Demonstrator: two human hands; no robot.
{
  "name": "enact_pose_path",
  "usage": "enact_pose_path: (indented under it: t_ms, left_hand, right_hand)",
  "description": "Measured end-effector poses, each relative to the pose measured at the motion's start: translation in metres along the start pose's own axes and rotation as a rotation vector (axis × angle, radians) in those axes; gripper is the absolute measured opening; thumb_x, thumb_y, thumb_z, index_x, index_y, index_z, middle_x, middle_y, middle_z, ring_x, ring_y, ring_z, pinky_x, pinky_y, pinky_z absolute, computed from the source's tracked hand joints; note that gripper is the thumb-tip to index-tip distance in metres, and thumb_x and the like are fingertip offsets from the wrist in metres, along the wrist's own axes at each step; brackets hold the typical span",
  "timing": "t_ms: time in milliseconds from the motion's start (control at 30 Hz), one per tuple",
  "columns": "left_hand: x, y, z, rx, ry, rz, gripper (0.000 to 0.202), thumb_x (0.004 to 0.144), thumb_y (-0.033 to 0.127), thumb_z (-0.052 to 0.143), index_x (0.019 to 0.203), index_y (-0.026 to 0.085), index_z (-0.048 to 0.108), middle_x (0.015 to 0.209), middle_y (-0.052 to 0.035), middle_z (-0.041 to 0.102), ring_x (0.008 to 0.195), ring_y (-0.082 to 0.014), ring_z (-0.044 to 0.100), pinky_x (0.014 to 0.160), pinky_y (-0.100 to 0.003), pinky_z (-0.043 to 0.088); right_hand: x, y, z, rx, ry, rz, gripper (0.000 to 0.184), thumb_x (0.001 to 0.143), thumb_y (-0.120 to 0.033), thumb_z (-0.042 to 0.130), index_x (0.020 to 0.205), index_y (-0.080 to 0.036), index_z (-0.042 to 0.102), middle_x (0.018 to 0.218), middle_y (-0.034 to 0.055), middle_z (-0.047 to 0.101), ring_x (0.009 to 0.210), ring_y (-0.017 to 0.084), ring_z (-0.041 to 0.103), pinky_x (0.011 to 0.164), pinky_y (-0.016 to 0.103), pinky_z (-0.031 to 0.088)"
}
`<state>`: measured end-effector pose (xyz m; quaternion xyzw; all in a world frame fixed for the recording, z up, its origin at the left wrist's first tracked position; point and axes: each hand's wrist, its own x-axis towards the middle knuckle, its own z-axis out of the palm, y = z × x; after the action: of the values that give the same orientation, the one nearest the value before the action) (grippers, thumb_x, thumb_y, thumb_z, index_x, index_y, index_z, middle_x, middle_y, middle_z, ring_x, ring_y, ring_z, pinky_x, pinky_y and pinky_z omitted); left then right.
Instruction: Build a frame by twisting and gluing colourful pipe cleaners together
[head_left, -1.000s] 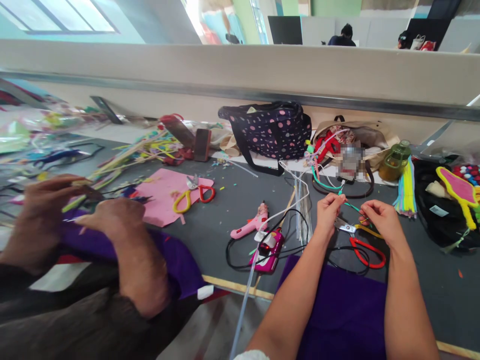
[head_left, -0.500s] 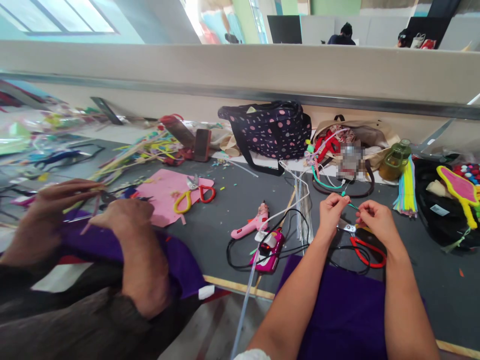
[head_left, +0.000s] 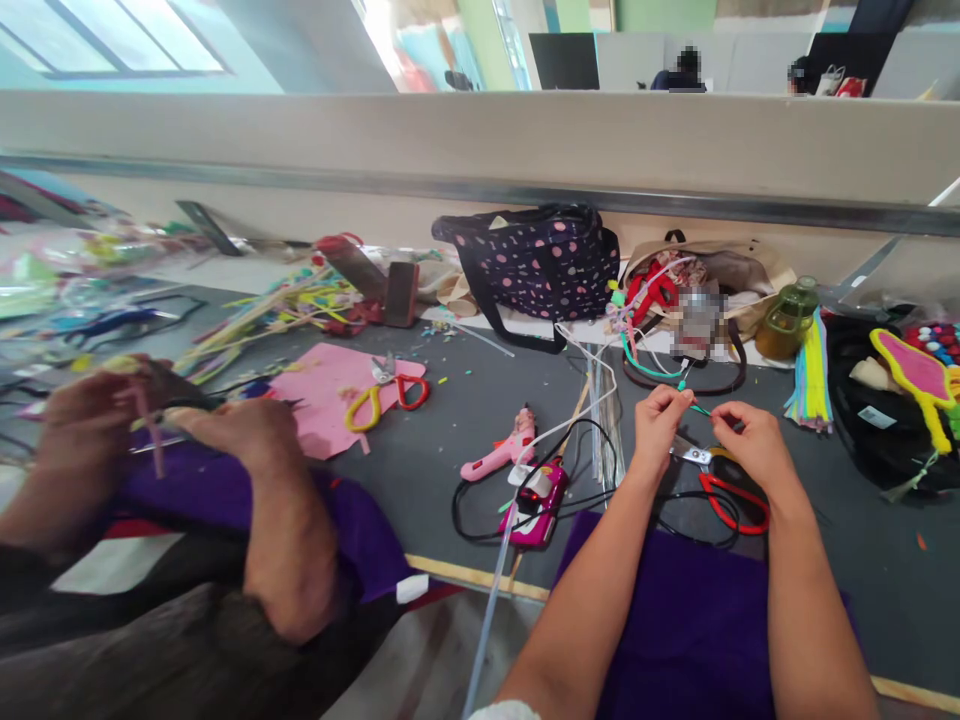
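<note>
My left hand (head_left: 661, 428) pinches a thin green strand (head_left: 700, 409) between thumb and fingertips. Its other end sits in the closed fingers of my right hand (head_left: 752, 443), so a short piece spans the small gap. A bit of green also sticks up above the left fingertips. Exactly what kind of strand it is, I cannot make out. Just below both hands lie scissors (head_left: 731, 505) with red-orange handles, their blades pointing left. Purple cloth (head_left: 686, 620) spreads under my forearms at the table edge.
A pink glue gun (head_left: 504, 447) and a magenta power box (head_left: 541, 508) with cords lie to the left. Pipe cleaners (head_left: 808, 385), a green bottle (head_left: 787, 322) and a dotted bag (head_left: 536, 265) stand beyond. At far left, a co-worker's hands (head_left: 240, 435) handle a pink strip.
My hands stay nearly in place, still pinching the green strand. The co-worker's hands have shifted, and the pink strip there now hangs down more.
</note>
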<state>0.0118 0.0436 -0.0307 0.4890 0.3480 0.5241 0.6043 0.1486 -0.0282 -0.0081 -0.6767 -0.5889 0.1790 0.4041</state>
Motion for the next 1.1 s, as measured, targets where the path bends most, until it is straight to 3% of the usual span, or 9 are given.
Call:
enact_pose_path:
  t_ms: [133, 300, 400, 633, 933, 1100]
  left_hand:
    - [0.001, -0.001, -0.001, 0.029, -0.012, 0.028, 0.034, 0.075, 0.046, 0.070, 0.064, 0.014, 0.068, 0.065, 0.0012, 0.048, 0.055, -0.0069, 0.036, 0.051, -0.024, 0.026]
    - [0.001, -0.001, -0.002, 0.049, -0.021, 0.062, 0.033, 0.076, 0.046, 0.069, 0.066, 0.014, 0.070, 0.064, 0.0013, 0.047, 0.056, -0.0079, 0.038, 0.053, -0.024, 0.028]
    - [0.001, 0.000, -0.001, 0.075, -0.047, 0.098, 0.032, 0.076, 0.045, 0.069, 0.067, 0.015, 0.071, 0.064, 0.0008, 0.047, 0.059, -0.0091, 0.040, 0.056, -0.024, 0.030]
    - [-0.002, 0.003, 0.002, 0.087, -0.101, 0.124, 0.029, 0.078, 0.043, 0.069, 0.069, 0.016, 0.072, 0.068, -0.0002, 0.048, 0.063, -0.0102, 0.043, 0.058, -0.025, 0.033]
    - [-0.003, 0.006, 0.002, 0.056, -0.103, 0.095, 0.029, 0.078, 0.043, 0.069, 0.070, 0.015, 0.072, 0.067, 0.0007, 0.044, 0.058, -0.0083, 0.039, 0.052, -0.024, 0.028]
    - [-0.002, 0.005, 0.001, 0.042, -0.104, 0.088, 0.029, 0.077, 0.044, 0.069, 0.070, 0.016, 0.072, 0.066, 0.0010, 0.043, 0.057, -0.0083, 0.039, 0.051, -0.024, 0.027]
  right_hand:
    - [0.000, 0.008, 0.002, 0.076, 0.000, 0.107, 0.019, 0.078, -0.030, 0.054, 0.078, -0.020, 0.071, 0.069, 0.0023, 0.069, 0.059, 0.017, 0.061, 0.057, 0.027, 0.045]
    - [0.002, 0.012, 0.005, 0.320, -0.021, 0.173, 0.027, 0.079, -0.042, 0.057, 0.083, -0.019, 0.070, 0.075, 0.0055, 0.071, 0.066, 0.020, 0.064, 0.055, 0.027, 0.047]
    - [0.002, 0.005, 0.007, 0.352, -0.033, 0.194, 0.026, 0.077, -0.042, 0.060, 0.077, -0.018, 0.068, 0.066, 0.0035, 0.068, 0.057, 0.016, 0.058, 0.049, 0.024, 0.041]
    - [0.001, -0.010, 0.004, 0.579, -0.076, 0.410, 0.019, 0.062, -0.027, 0.057, 0.076, -0.017, 0.065, 0.063, 0.0001, 0.065, 0.043, 0.007, 0.040, 0.042, 0.020, 0.027]
    - [0.000, -0.014, -0.002, 0.600, -0.066, 0.464, 0.024, 0.059, -0.027, 0.053, 0.077, -0.017, 0.066, 0.066, 0.0021, 0.067, 0.051, 0.009, 0.048, 0.046, 0.019, 0.031]
    - [0.000, -0.015, -0.002, 0.533, -0.093, 0.360, 0.022, 0.068, -0.036, 0.060, 0.076, -0.017, 0.066, 0.062, 0.0011, 0.064, 0.051, 0.010, 0.048, 0.048, 0.022, 0.032]
